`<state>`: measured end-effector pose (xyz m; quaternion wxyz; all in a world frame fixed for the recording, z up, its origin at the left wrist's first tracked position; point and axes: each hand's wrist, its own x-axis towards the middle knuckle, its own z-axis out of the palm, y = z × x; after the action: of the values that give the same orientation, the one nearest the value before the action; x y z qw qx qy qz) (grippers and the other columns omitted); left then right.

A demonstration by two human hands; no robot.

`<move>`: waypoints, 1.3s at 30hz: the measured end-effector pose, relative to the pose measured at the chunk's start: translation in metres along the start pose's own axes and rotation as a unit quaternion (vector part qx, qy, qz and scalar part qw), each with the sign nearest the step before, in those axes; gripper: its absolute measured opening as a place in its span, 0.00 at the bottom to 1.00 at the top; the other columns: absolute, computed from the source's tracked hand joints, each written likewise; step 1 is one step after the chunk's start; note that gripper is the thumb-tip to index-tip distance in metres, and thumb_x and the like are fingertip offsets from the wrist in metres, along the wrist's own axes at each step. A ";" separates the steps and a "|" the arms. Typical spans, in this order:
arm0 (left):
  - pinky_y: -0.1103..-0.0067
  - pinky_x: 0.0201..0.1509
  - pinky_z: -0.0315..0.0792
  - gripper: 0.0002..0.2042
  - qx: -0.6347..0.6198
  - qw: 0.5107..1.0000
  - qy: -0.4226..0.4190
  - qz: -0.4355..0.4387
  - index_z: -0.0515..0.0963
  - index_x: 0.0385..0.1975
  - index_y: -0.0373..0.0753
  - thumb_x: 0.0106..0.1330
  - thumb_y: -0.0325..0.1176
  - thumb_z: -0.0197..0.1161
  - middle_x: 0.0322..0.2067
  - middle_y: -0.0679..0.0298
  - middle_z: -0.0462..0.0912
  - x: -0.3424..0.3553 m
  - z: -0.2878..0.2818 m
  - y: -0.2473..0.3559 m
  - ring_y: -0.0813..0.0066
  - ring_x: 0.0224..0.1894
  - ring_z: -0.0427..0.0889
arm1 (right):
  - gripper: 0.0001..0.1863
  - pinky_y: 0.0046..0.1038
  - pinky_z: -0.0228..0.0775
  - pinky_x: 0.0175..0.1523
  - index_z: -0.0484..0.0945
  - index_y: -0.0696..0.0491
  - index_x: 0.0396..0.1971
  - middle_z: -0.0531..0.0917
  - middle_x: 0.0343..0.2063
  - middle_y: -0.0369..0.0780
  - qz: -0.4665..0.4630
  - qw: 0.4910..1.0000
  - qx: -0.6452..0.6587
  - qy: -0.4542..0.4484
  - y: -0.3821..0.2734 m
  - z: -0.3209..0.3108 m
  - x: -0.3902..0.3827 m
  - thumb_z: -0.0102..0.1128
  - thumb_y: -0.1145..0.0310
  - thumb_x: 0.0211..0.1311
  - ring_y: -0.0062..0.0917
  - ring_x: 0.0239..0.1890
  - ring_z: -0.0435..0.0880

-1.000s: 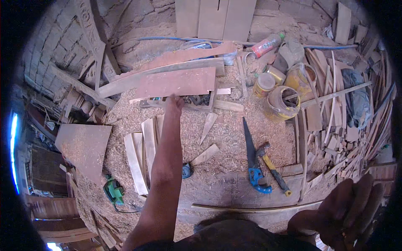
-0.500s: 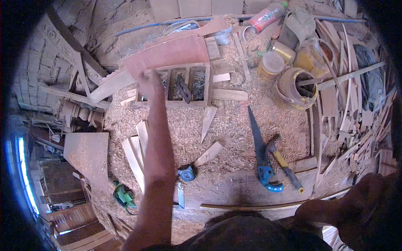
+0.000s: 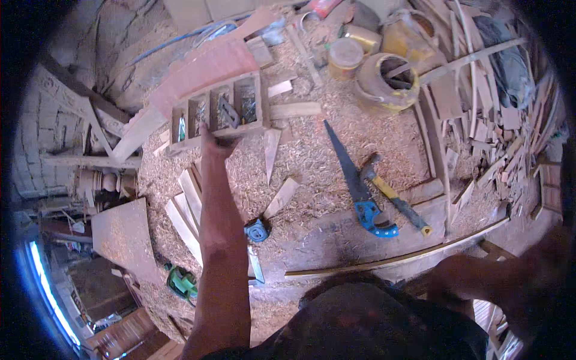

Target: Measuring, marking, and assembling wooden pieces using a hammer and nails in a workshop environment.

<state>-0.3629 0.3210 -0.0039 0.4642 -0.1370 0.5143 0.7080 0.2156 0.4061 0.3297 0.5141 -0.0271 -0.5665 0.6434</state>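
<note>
My left hand (image 3: pixel 216 144) is at the near edge of a wooden box (image 3: pixel 262 99) divided into compartments. A finger stretches over the rim toward a middle compartment, and the thumb stands apart to the right. I see nothing in this hand. A dark, elongated tool (image 3: pixel 228 112) lies across a compartment to the right of my fingers. Small bits, too fine to make out, fill the compartments, and a slim green-and-white thing (image 3: pixel 182 128) sits in the leftmost one. Down at the right, beside my body, my right hand (image 3: pixel 447 281) is dark, its fingers indistinct.
A handsaw (image 3: pixel 351 174) and a hammer (image 3: pixel 396 195) lie on the shavings-covered bench. Nearer my left forearm are a blue tape measure (image 3: pixel 257 231), wood strips (image 3: pixel 184 219) and a green tool (image 3: pixel 181 282). Dusty buckets (image 3: pixel 384 96) and scrap wood (image 3: pixel 480 135) stand right.
My left hand has drawn back from over the box's left compartments to its near edge. The view has shifted, so the bench things appear further up and left.
</note>
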 end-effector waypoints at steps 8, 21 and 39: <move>0.37 0.75 0.71 0.39 -0.061 0.996 -0.069 0.014 0.64 0.80 0.45 0.78 0.65 0.55 0.75 0.45 0.68 -0.077 0.006 -0.072 0.40 0.74 0.71 | 0.18 0.33 0.82 0.53 0.82 0.56 0.60 0.90 0.42 0.41 0.277 0.925 -0.252 0.070 0.133 0.015 -0.065 0.67 0.62 0.80 0.29 0.44 0.90; 0.55 0.50 0.86 0.24 -0.093 0.996 0.010 0.000 0.78 0.62 0.49 0.74 0.57 0.65 0.50 0.64 0.86 -0.190 -0.021 -0.305 0.60 0.46 0.86 | 0.14 0.42 0.81 0.36 0.88 0.55 0.49 0.88 0.27 0.52 0.449 0.801 -0.396 0.014 0.278 -0.015 -0.217 0.66 0.61 0.76 0.47 0.28 0.90; 0.69 0.49 0.85 0.32 0.176 0.982 0.025 -0.069 0.78 0.59 0.38 0.74 0.64 0.70 0.48 0.58 0.86 -0.253 -0.096 -0.310 0.64 0.45 0.88 | 0.17 0.55 0.80 0.46 0.87 0.49 0.48 0.89 0.33 0.53 0.198 0.622 -0.757 -0.029 0.123 -0.148 -0.025 0.61 0.52 0.76 0.56 0.39 0.90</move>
<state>-0.0082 0.1208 -0.0621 0.5153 -0.1062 0.6317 0.5693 0.2407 0.5135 0.1702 0.1549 -0.4998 -0.8490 0.0737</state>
